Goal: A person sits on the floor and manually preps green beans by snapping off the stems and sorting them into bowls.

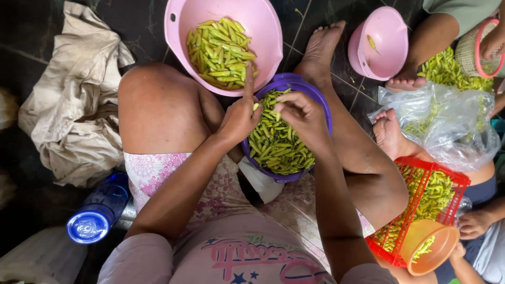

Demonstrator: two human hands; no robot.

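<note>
I sit on a dark floor with a purple bowl [322,100] of green pods between my legs. My left hand [239,118] and my right hand [302,118] meet over the bowl and pinch one green pod [265,107] between their fingertips. The left index finger points up at the rim of a big pink bowl [263,26], which stands just beyond and holds several paler green pods [221,50]. My right foot [321,50] rests beside both bowls.
A crumpled beige cloth [73,105] and a blue plastic bottle [100,210] lie at left. At right other people sit with a small pink bowl [381,44], a clear plastic bag of pods [447,123], a red basket [426,210] and an orange bowl [428,247].
</note>
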